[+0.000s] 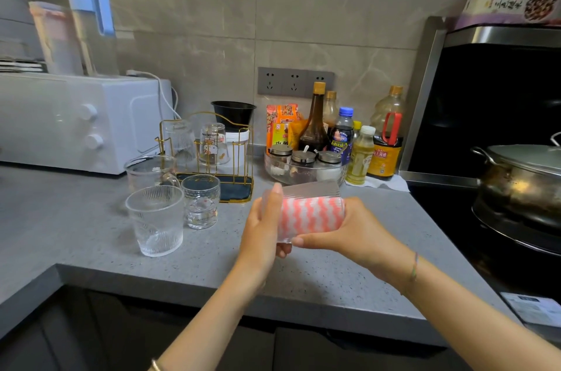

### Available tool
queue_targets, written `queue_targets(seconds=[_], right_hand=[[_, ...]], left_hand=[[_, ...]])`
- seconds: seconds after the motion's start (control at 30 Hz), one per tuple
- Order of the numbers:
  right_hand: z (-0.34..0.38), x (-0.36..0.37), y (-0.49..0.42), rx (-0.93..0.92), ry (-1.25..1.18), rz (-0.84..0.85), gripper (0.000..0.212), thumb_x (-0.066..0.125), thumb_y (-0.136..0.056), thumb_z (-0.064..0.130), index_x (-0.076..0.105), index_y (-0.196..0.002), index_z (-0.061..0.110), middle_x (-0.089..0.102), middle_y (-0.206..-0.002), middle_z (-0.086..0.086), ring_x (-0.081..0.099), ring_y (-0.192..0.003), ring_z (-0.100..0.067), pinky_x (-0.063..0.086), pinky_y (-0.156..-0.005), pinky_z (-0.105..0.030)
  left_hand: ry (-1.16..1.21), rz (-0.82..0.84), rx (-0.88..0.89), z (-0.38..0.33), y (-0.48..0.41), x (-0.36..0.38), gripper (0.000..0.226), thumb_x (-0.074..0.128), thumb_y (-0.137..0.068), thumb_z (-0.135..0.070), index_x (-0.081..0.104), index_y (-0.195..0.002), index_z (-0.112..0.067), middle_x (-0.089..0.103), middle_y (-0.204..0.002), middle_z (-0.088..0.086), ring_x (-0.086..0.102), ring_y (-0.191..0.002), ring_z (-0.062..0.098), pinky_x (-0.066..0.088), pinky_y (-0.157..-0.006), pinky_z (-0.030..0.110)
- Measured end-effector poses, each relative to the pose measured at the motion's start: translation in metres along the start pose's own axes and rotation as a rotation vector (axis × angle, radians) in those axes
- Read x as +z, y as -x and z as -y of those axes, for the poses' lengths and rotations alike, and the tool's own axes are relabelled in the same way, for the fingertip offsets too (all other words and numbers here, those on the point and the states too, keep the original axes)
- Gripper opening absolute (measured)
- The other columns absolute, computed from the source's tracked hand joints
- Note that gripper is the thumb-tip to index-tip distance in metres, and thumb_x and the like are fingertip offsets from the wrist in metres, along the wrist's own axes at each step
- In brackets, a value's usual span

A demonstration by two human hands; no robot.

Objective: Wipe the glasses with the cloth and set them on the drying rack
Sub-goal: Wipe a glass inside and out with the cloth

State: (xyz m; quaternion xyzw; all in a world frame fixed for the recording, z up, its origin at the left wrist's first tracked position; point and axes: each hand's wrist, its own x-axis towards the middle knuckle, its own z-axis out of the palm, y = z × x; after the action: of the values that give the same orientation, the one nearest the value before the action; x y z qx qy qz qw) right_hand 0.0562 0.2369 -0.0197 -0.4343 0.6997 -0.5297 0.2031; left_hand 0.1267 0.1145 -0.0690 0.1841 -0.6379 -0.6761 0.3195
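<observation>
Currently left hand grips glass sideways, right hand pinches cloth inside; likely slippery, fragile; I'd hold its ribbed wall.

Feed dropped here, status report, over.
Left hand holds glass sideways. Right hand grips cloth against it. Drying rack holds two; three glasses stand in front.

Grey speckled tabletop. Carries: a white oven at rear left; a gold wire drying rack beside it; three upright glasses just in front of the rack; a glass bowl of jars; and bottles along the wall, right.
</observation>
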Motion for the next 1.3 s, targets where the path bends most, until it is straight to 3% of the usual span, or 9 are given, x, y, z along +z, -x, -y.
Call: queue_targets(seconds=[0.07,0.23,0.4,0.53,0.67,0.8,0.93,1.1,1.3], right_hand=[[-0.002,-0.001,-0.002,0.049,-0.032,0.053,0.033,0.083,-0.066,0.003,0.071,-0.094,0.016,0.076,-0.089,0.000,0.072,-0.085,-0.012,0.055,-0.074,-0.018],[0.001,-0.008,-0.002,0.049,-0.220,0.225,0.041,0.074,-0.072,-0.006,0.069,-0.107,0.013,0.072,-0.107,-0.010,0.069,-0.098,-0.020,0.054,-0.080,-0.022],[0.003,-0.018,-0.004,0.063,-0.337,0.333,0.040,0.070,-0.073,0.003,0.066,-0.110,0.018,0.072,-0.110,-0.003,0.068,-0.102,-0.016,0.053,-0.081,-0.020],[0.000,-0.019,-0.008,0.029,-0.278,0.233,0.039,0.068,-0.075,0.010,0.064,-0.113,0.016,0.070,-0.115,-0.006,0.066,-0.106,-0.018,0.054,-0.086,-0.022],[0.000,-0.019,-0.010,0.017,-0.104,0.129,0.024,0.075,-0.076,0.008,0.070,-0.097,0.019,0.075,-0.096,0.000,0.071,-0.090,-0.012,0.054,-0.076,-0.017],[-0.004,-0.016,-0.010,-0.051,0.131,0.066,0.021,0.082,-0.070,0.013,0.070,-0.082,0.025,0.075,-0.079,0.011,0.071,-0.076,-0.005,0.052,-0.066,-0.013],[-0.006,-0.018,-0.009,-0.074,0.099,0.192,0.032,0.077,-0.077,0.013,0.065,-0.100,0.031,0.074,-0.093,0.017,0.070,-0.090,-0.004,0.052,-0.077,-0.013],[-0.009,-0.016,-0.009,-0.089,0.114,0.264,0.042,0.077,-0.076,0.004,0.063,-0.108,0.029,0.072,-0.102,0.018,0.068,-0.098,-0.002,0.047,-0.081,-0.009],[-0.014,-0.025,-0.013,-0.019,-0.113,0.322,0.048,0.071,-0.076,-0.009,0.063,-0.114,0.020,0.072,-0.109,-0.001,0.068,-0.101,-0.013,0.052,-0.081,-0.019]], left_hand=[[-0.023,-0.051,0.124,0.004,0.003,0.000,0.049,0.040,-0.080,-0.070,0.054,-0.100,-0.027,0.061,-0.075,-0.005,0.061,-0.057,0.004,0.043,-0.050,0.017],[-0.165,-0.029,0.415,0.012,0.004,-0.005,0.063,0.040,-0.066,-0.090,0.048,-0.105,-0.042,0.065,-0.091,-0.020,0.066,-0.081,0.002,0.050,-0.058,0.021],[-0.246,0.091,0.633,0.011,0.000,-0.012,0.068,0.042,-0.078,-0.081,0.037,-0.121,-0.030,0.057,-0.102,-0.027,0.063,-0.090,0.006,0.051,-0.073,0.021],[-0.215,0.163,0.531,0.009,-0.002,-0.013,0.071,0.041,-0.074,-0.084,0.034,-0.123,-0.033,0.057,-0.099,-0.029,0.060,-0.080,0.000,0.048,-0.061,0.015],[-0.122,0.195,0.109,0.009,-0.001,-0.006,0.078,0.039,-0.069,-0.089,0.038,-0.124,-0.034,0.062,-0.100,-0.005,0.057,-0.056,0.004,0.046,-0.046,0.023],[0.114,0.156,-0.192,0.009,-0.005,0.000,0.089,0.049,-0.071,-0.081,0.054,-0.125,-0.010,0.063,-0.086,0.007,0.057,-0.054,0.012,0.045,-0.045,0.023],[0.153,0.077,-0.116,0.005,-0.007,0.002,0.073,0.049,-0.070,-0.072,0.051,-0.111,-0.011,0.059,-0.074,0.007,0.052,-0.051,0.013,0.040,-0.041,0.021],[0.078,-0.036,0.044,0.011,-0.008,0.004,0.071,0.050,-0.072,-0.071,0.051,-0.116,-0.015,0.060,-0.077,0.001,0.059,-0.054,0.009,0.042,-0.040,0.021],[-0.103,0.002,0.430,0.014,-0.003,0.000,0.073,0.049,-0.063,-0.087,0.045,-0.110,-0.032,0.066,-0.094,-0.022,0.067,-0.086,0.000,0.049,-0.069,0.011]])
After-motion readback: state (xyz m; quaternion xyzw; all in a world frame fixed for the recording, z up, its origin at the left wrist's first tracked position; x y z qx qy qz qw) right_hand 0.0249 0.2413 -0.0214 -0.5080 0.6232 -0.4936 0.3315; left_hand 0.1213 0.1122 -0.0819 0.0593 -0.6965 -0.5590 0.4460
